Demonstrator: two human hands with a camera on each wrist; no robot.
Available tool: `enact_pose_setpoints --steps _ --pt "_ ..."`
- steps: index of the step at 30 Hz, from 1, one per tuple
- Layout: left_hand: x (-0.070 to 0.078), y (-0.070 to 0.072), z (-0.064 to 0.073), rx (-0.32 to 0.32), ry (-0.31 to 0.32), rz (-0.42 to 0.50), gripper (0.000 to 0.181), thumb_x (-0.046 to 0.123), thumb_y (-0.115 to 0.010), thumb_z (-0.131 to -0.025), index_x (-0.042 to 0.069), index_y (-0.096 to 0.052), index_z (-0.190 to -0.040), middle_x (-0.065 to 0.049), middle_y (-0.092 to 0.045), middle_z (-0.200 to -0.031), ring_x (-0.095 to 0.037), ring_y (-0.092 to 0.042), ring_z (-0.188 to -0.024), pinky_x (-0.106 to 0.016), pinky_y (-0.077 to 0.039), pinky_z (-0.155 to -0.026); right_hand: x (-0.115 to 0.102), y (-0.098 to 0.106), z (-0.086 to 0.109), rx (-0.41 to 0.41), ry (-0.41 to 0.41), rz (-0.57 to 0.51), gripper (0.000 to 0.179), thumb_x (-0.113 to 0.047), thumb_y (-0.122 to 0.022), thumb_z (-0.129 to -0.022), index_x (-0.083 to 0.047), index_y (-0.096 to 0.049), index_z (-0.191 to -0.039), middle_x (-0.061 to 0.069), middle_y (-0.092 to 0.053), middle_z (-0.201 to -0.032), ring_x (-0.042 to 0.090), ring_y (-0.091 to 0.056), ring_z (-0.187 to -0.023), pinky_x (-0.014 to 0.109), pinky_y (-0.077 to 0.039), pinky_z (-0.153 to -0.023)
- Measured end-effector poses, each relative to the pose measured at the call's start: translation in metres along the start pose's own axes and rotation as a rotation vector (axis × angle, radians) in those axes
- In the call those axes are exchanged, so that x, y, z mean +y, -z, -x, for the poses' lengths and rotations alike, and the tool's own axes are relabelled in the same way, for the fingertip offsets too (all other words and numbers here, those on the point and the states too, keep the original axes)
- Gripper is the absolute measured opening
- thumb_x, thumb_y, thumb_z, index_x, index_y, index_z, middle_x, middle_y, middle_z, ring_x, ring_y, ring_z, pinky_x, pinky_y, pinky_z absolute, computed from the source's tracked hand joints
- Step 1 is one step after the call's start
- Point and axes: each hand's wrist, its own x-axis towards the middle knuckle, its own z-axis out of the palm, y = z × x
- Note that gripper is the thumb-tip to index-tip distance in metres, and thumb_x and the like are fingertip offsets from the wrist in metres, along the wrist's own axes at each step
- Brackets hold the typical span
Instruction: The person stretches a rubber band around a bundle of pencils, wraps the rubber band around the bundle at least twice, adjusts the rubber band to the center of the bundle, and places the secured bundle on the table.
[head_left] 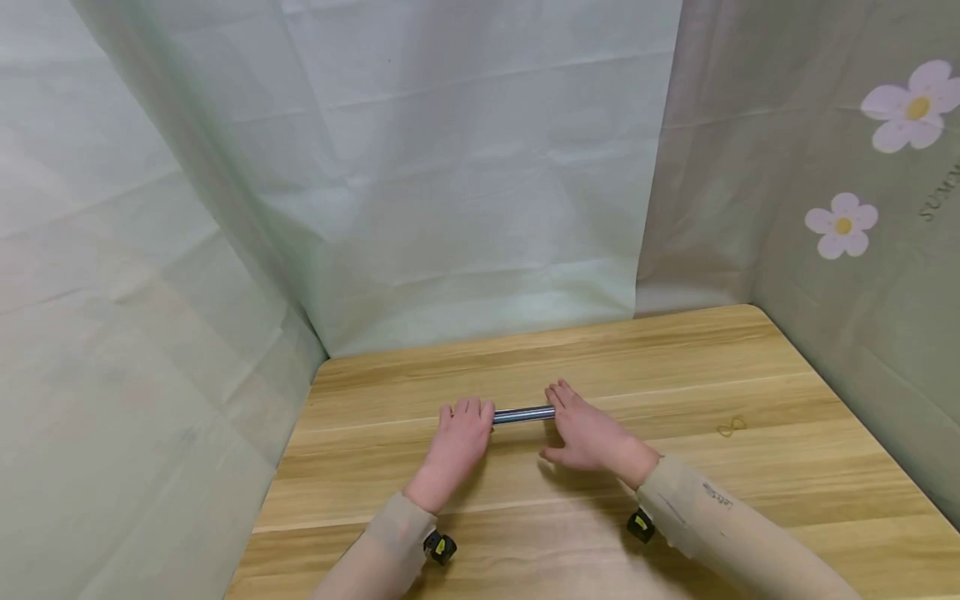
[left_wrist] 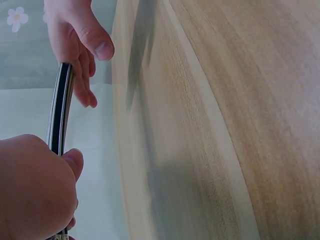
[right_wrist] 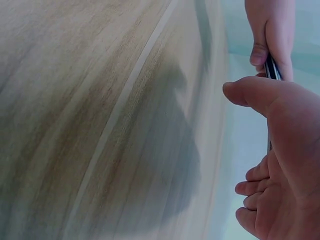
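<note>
My left hand [head_left: 461, 432] grips one end of a slim dark bar with shiny silver edges [head_left: 523, 414], with the thumb lying along it in the left wrist view. The bar's exact kind cannot be told. Its other end meets my right hand [head_left: 588, 431], whose thumb stands apart and whose fingers are not wrapped round it. From the right wrist, part of the bar [right_wrist: 272, 68] shows beyond the right thumb, and the right palm hides much of the rest. Shadows of the hands fall on the wooden table below.
A thin yellowish loop [head_left: 731, 426], twisted into a figure eight like a rubber band, lies on the wooden table [head_left: 675, 350] to the right. Pale cloth [head_left: 480, 183] hangs behind the table and along both sides, with printed flowers [head_left: 842, 226] on the right.
</note>
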Motion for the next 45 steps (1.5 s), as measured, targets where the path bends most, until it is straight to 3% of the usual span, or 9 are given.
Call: enact_pose_setpoints --steps 9,16,22,45 --pt "-0.003 0.0013 -0.0001 -0.03 0.009 0.025 0.022 0.026 -0.064 -0.108 0.009 -0.051 -0.105 -0.006 -0.054 -0.091 -0.022 -0.05 -0.082 -0.039 -0.043 -0.073 -0.0001 0.0043 0.0031 0.025 0.029 -0.014 0.106 -0.066 -0.062 -0.1 0.011 -0.023 -0.163 0.03 -0.013 -0.172 0.047 -0.013 -0.16 0.054 -0.015 -0.127" --pt "-0.007 0.0021 0.0018 -0.003 0.01 0.012 0.022 0.025 -0.067 -0.106 0.009 -0.052 -0.104 -0.005 -0.054 -0.09 -0.022 -0.05 -0.082 -0.039 -0.042 -0.072 0.0049 0.0038 0.004 0.022 0.029 0.014 0.105 -0.066 -0.06 -0.101 0.012 -0.024 -0.163 0.031 -0.018 -0.171 0.045 -0.015 -0.16 0.052 -0.016 -0.127" --pt "-0.0026 0.0025 0.0 0.018 -0.006 -0.014 0.027 0.028 -0.065 -0.107 0.008 -0.049 -0.1 -0.005 -0.051 -0.086 -0.021 -0.048 -0.078 -0.037 -0.04 -0.068 -0.0015 0.0046 0.0012 0.011 0.013 -0.048 0.109 -0.067 -0.062 -0.1 0.014 -0.023 -0.161 0.033 -0.016 -0.17 0.046 -0.011 -0.161 0.052 -0.015 -0.128" --pt "-0.0005 -0.0047 0.0015 -0.049 0.01 0.054 0.024 0.027 -0.063 -0.109 0.008 -0.049 -0.103 -0.005 -0.047 -0.088 -0.022 -0.044 -0.08 -0.039 -0.041 -0.073 -0.002 -0.0047 -0.0017 -0.019 -0.021 -0.06 0.112 -0.067 -0.065 -0.098 0.013 -0.02 -0.163 0.032 -0.01 -0.172 0.044 -0.004 -0.161 0.051 -0.012 -0.128"
